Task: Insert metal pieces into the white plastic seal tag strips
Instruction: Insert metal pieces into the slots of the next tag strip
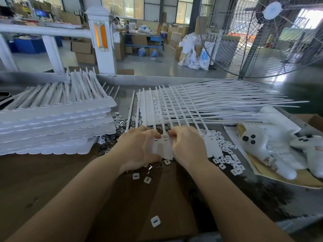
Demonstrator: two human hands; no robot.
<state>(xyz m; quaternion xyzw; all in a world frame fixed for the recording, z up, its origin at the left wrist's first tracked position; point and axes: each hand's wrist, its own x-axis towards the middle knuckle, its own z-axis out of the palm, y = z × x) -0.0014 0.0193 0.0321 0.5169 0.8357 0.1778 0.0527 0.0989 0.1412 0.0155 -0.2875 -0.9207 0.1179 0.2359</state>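
Hands: left hand (139, 145) and right hand (187, 144), close together over one sheet of seal tag strips (163, 148). Fingers of both are curled down onto the tag heads, fingertips nearly meeting at one head; whether a metal piece is under them cannot be told.

Work in hand: the sheet lies flat on the surface just ahead of the person, its thin tails running away between the hands. Judged mid-sheet: some heads under the hands are hidden, so the filled count is unknown.

Stock, loose: metal pieces (120, 122), small and dark-shiny, scattered left of the hands and below them; white square caps (227, 151) strewn to the right, one stray cap (155, 221) lying near the front edge.

Stock, stacked: tall pile of strip sheets (56, 126) at left; whether filled or waiting cannot be told. A fanned heap of strips (218, 102) lies behind and right. Much appears left to do.

Surface (43, 180): dark brown board, worn. White plush toys (272, 147) rest on paper at the right edge.

Room: workshop hall with a large standing fan (272, 37) at right, white post (103, 41) behind, cartons and sacks (194, 55) on a grey floor.
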